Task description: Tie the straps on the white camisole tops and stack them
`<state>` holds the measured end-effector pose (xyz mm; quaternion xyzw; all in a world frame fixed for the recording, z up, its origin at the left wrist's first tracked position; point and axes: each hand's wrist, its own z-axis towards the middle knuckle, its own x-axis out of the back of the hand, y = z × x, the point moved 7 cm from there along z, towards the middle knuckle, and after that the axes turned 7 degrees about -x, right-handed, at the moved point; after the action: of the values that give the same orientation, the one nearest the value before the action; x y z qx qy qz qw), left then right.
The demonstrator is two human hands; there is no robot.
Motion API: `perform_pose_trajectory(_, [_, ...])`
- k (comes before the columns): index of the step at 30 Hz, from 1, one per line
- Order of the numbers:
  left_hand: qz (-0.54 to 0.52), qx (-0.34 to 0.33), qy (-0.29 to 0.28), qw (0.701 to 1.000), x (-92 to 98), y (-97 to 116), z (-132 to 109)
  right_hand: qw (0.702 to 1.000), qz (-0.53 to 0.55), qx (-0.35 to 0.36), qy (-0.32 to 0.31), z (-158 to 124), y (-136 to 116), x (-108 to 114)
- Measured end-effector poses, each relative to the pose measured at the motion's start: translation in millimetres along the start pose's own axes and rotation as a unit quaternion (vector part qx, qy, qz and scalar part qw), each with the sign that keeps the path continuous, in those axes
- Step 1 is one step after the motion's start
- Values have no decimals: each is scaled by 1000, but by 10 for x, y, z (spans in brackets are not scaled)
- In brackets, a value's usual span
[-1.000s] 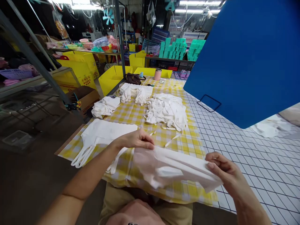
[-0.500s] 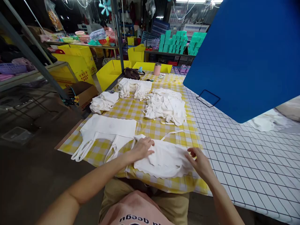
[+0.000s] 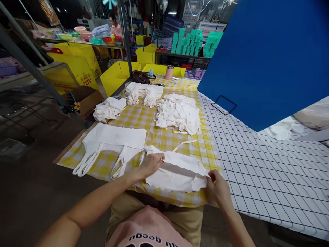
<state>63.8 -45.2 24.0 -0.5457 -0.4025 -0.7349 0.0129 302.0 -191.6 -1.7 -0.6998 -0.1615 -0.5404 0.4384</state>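
In front of me a white strappy camisole (image 3: 177, 178) lies on the checked tablecloth, its wavy edge toward me. My left hand (image 3: 152, 164) pinches the upper layer near its left end. At the right end, my right hand (image 3: 218, 185) grips the same layer's corner between thumb and fingers. That layer is raised between the hands, with a shadow beneath it. One thin strap sticks out beyond the far side. Just left of my left hand, another white camisole (image 3: 115, 137) is spread flat, straps toward me.
A loose heap of white garments (image 3: 178, 113), a neater stack (image 3: 144, 92) and a small bunch (image 3: 109, 109) lie farther back. A pink tumbler (image 3: 169, 72) and a dark bag (image 3: 141, 77) stand at the far end. A big blue panel (image 3: 267, 61) hangs at right. A metal post (image 3: 125, 37) rises at left.
The fingers of my right hand have closed on the camisole's right corner. Its upper layer has been lifted and drawn straight between both hands. My view has shifted slightly.
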Motion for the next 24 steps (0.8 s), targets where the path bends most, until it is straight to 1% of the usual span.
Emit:
perform_pose_trajectory(3, [-24,43,94,994,322,-63,47,999,-32,-28,-7,9,-53,-12])
perform_pose_trajectory(6, [-39,76,172,981,581,-118,77,997,-60,-16,-41,7,-176,-110])
perform_pose_trajectory(8, [-58,88,226,968,720,-162,75,995,-68,2,-74,-27,-268,-161])
perform_pose_trajectory(10, [-87,93,276,953,824,-218,61,988,-53,49,-134,-119,-406,-174])
perform_pose_trajectory(11, [-110,93,297,944,858,-247,54,979,-38,83,-182,-195,-495,-170])
perform_pose_trajectory(12, [-137,90,311,936,878,-270,53,961,-17,121,-246,-293,-596,-161])
perform_pose_trajectory(14, [-199,69,317,925,887,-264,76,901,30,188,-389,-519,-813,-106])
perform_pose_trajectory(15, [-227,50,309,922,883,-223,99,874,56,207,-437,-592,-921,-42])
perform_pose_trajectory(16, [-248,28,292,923,876,-152,129,862,85,218,-450,-599,-1032,45])
perform_pose_trajectory(17, [-259,5,271,927,872,-56,159,871,115,223,-423,-533,-1148,152])
perform_pose_trajectory(18, [-264,-19,248,932,874,58,188,893,146,226,-361,-411,-1264,282])
perform_pose_trajectory(19, [-265,-46,224,937,881,187,214,915,177,230,-279,-273,-1379,426])
perform_pose_trajectory(20, [-269,-74,197,940,891,322,237,928,203,240,-202,-154,-1497,562])
perform_pose_trajectory(21, [-276,-103,169,940,906,456,255,929,221,259,-146,-66,-1627,668])
perform_pose_trajectory(22, [-287,-132,145,938,927,578,266,924,229,284,-118,-6,-1768,734])
perform_pose_trajectory(23, [-300,-157,127,932,955,679,271,916,225,311,-118,30,-1916,757])
perform_pose_trajectory(24, [-312,-175,116,927,987,751,271,909,209,333,-137,51,-2056,748])
